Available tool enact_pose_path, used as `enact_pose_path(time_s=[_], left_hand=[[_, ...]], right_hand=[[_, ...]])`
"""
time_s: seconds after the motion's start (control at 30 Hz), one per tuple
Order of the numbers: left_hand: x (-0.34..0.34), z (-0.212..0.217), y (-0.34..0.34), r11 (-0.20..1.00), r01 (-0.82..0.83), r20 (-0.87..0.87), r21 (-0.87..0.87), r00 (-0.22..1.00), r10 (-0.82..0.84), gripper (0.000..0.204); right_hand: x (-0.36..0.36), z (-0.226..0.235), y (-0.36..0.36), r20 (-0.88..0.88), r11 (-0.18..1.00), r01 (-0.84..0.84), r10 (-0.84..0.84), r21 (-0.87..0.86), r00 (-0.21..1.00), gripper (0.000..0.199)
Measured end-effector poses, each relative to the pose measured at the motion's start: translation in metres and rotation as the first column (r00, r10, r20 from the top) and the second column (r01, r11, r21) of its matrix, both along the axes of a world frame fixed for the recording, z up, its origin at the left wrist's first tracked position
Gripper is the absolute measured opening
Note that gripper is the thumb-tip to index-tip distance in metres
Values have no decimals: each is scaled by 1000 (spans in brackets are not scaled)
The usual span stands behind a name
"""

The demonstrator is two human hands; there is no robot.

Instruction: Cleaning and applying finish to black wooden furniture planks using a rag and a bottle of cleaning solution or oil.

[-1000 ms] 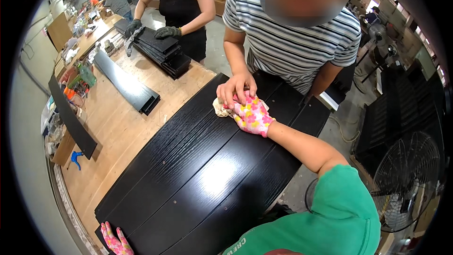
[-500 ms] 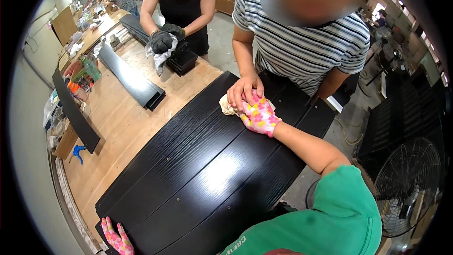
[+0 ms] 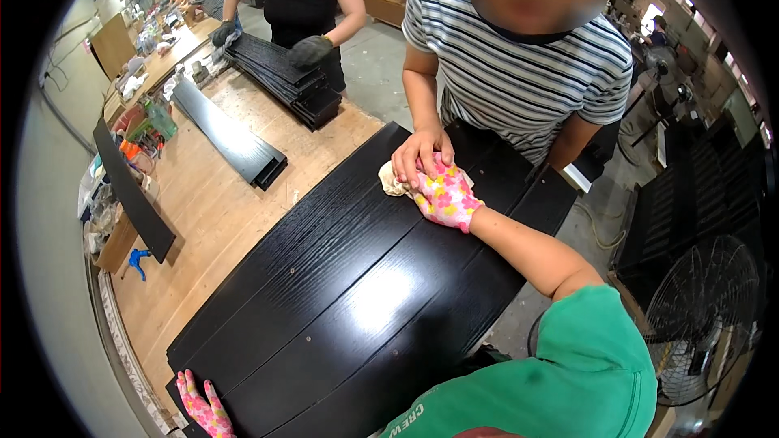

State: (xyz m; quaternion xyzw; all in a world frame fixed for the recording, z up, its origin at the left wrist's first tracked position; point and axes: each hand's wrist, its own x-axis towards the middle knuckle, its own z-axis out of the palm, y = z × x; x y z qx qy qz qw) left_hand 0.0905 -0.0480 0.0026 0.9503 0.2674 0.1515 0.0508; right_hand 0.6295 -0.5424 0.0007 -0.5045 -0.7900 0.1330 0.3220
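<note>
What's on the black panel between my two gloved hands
Nothing: in the head view, only bare glossy black panel stretches between the left hand at its near corner and the right hand on the cloth.

Right hand (image 3: 445, 195) on cloth (image 3: 393, 181) atop panel's (image 3: 349, 292) far end; left hand (image 3: 203, 405) at near corner.
</note>
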Motion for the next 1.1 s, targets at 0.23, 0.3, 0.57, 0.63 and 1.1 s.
enact_pose_path(time_s=[0.23, 0.3, 0.57, 0.63, 1.1], left_hand=[[5, 9, -11, 999, -51, -14, -11, 999, 51, 47], [12, 11, -14, 999, -49, -23, -14, 999, 49, 47], [14, 9, -13, 997, -54, -9, -46, 999, 54, 49], [1, 13, -13, 996, -77, 6, -39, 997, 77, 49], [20, 17, -23, 999, -51, -17, -9, 999, 51, 50]], right_hand=[[4, -11, -1, -54, 998, -23, 20, -61, 998, 26], [14, -12, -5, -47, 997, -22, 19, -79, 999, 27], [35, 26, -32, -11, 987, -73, 73, -140, 997, 29], [-21, 5, -70, 246, 725, 686, -655, -61, 715, 31], [-155, -6, -99, 191, -351, 934, -915, 60, -356, 20]])
